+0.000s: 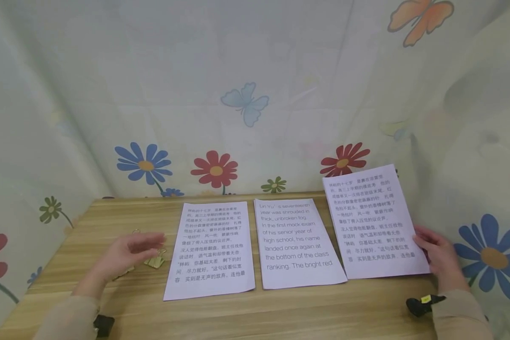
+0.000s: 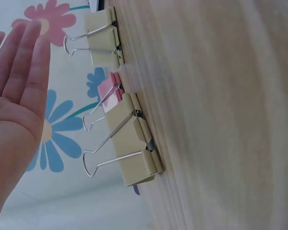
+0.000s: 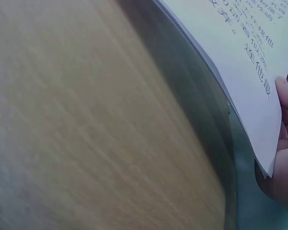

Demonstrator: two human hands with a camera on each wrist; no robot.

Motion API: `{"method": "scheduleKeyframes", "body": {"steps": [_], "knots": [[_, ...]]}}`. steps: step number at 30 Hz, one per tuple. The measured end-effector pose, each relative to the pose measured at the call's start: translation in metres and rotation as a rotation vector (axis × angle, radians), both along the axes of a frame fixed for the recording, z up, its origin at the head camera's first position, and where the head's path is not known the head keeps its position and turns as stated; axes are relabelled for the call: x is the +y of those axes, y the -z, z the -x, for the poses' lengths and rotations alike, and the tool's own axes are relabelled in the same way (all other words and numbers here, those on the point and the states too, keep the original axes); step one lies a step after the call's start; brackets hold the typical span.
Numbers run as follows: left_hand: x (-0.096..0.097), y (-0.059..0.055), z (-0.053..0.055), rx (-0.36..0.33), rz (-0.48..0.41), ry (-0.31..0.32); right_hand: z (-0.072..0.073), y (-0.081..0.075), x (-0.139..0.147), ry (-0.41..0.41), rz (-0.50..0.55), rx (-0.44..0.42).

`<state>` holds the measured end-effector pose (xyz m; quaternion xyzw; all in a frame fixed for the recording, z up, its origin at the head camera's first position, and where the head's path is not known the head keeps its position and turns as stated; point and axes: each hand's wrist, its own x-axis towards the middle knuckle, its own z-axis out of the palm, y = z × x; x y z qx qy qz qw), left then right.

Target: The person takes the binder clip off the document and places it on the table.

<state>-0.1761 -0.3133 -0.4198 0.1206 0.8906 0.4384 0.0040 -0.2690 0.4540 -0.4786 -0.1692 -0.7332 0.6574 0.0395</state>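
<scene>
My right hand [image 1: 439, 252] pinches the right edge of a stack of paper [image 1: 369, 226] printed with Chinese text. In the right wrist view that stack [image 3: 245, 81] is tilted, its lower edge raised off the table, thumb on the printed face and fingers behind. My left hand [image 1: 125, 257], fingers straight and holding nothing, hovers beside the binder clips [image 1: 155, 261] at the left. In the left wrist view they are a near cream binder clip [image 2: 127, 143], a pink binder clip [image 2: 109, 93] behind it and another cream binder clip [image 2: 101, 40] farther along.
Another Chinese-text sheet [image 1: 212, 250] lies on the wooden table [image 1: 221, 316] left of centre. Beside it, in the middle, lies an English-text sheet [image 1: 299, 245]. A flower-and-butterfly cloth [image 1: 187, 104] hangs behind the table and along both sides.
</scene>
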Motion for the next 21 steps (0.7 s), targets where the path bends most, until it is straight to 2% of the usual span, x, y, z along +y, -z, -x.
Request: {"method": "scheduleKeyframes", "body": {"steps": [2,9,16,21], "knots": [[0.003,0.001,-0.001,-0.012,-0.005,-0.010,0.002,0.003,0.002,0.002,-0.006,-0.020],[0.014,0.000,-0.004,0.013,-0.039,0.073,0.005,0.006,0.004,-0.007,-0.035,-0.064],[0.023,0.002,-0.002,-0.006,-0.059,0.081,0.008,0.009,0.003,0.012,-0.090,-0.088],[0.030,0.005,0.000,0.025,-0.064,0.148,0.011,0.011,0.003,0.015,-0.112,-0.091]]}}
